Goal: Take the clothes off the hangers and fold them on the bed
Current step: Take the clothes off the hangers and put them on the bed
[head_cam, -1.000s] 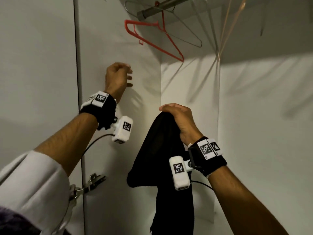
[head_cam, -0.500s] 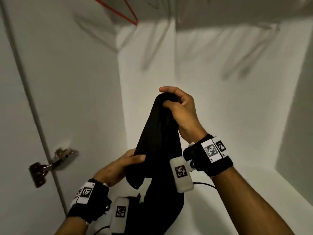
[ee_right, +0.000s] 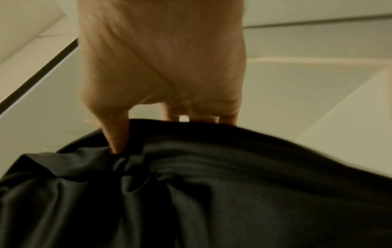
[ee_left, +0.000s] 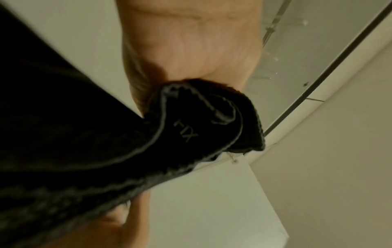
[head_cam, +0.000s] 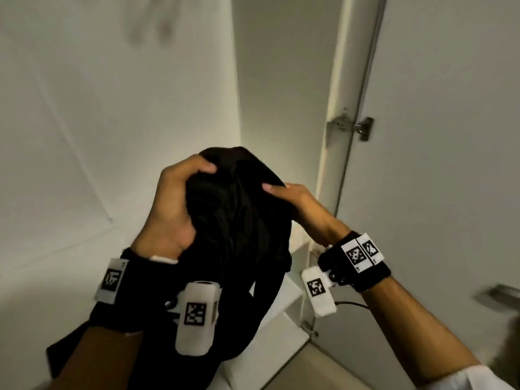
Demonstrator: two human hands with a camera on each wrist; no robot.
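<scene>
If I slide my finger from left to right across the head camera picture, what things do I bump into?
Left hand → black garment held by both hands → right hand → metal door hinge → door handle.

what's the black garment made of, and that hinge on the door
Black garment: a soft, thin fabric, matte with a faint sheen. It bunches and drapes in loose folds where the left hand and right hand grip it; a stitched hem shows in the left wrist view. The fibre cannot be told.

Hinge: looks like bare metal, silvery with bright glints.
</scene>
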